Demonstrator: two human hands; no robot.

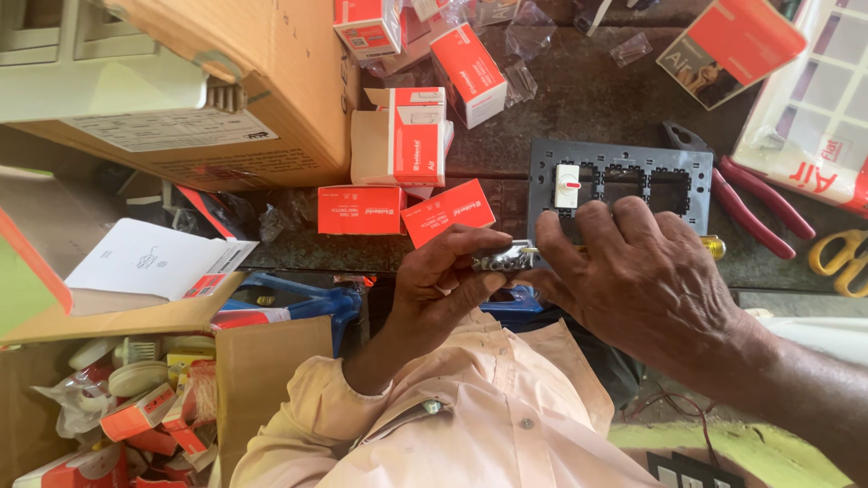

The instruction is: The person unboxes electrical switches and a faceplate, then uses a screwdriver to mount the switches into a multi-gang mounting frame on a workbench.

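My left hand (445,276) pinches a small shiny metal part (503,260) at the table's front edge. My right hand (637,280) closes on the same part from the right, with a yellow-handled screwdriver (713,246) sticking out beyond its fingers. Just behind the hands lies a grey switch plate frame (620,183) with one white switch (567,186) fitted in its left slot and empty slots beside it.
Several red and white small boxes (398,145) lie on the dark table. A large cardboard carton (226,81) stands at the left. Red-handled pliers (755,210) and yellow scissors (843,260) lie at the right. An open carton (136,407) of parts sits lower left.
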